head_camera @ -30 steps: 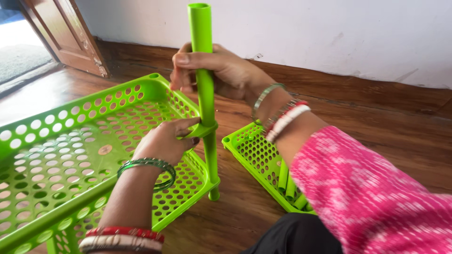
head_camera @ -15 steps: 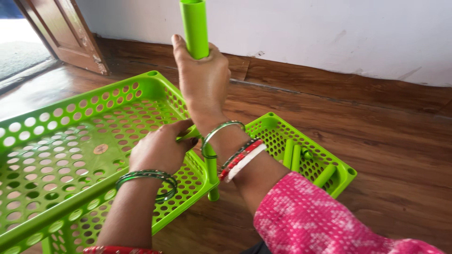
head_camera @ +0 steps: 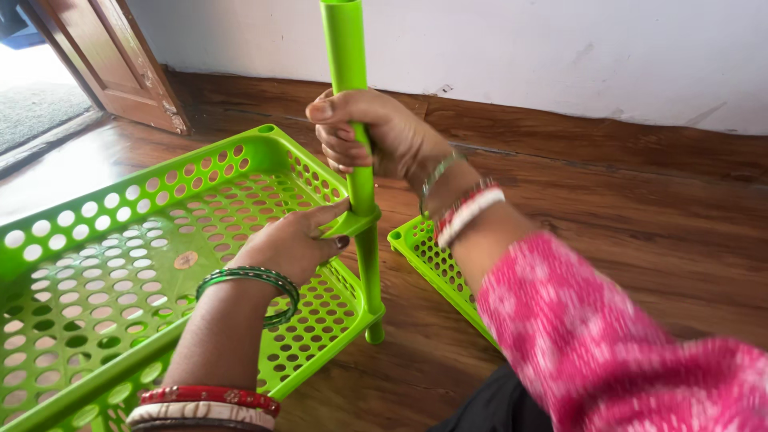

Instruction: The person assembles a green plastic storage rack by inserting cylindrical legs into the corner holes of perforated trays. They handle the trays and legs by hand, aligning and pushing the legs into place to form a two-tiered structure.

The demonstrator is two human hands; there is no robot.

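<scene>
Green plastic pole stands upright through the right corner sockets of 2 stacked perforated trays. Right hand wrapped tight around the pole. Left hand pinches the upper tray's corner socket. Third tray right, on wooden floor.

A perforated tray sits at the left on the wooden floor, above a lower tray. An upright pole stands at their right corner, right hand above left hand. A third tray lies right of the pole, the wall behind.
</scene>
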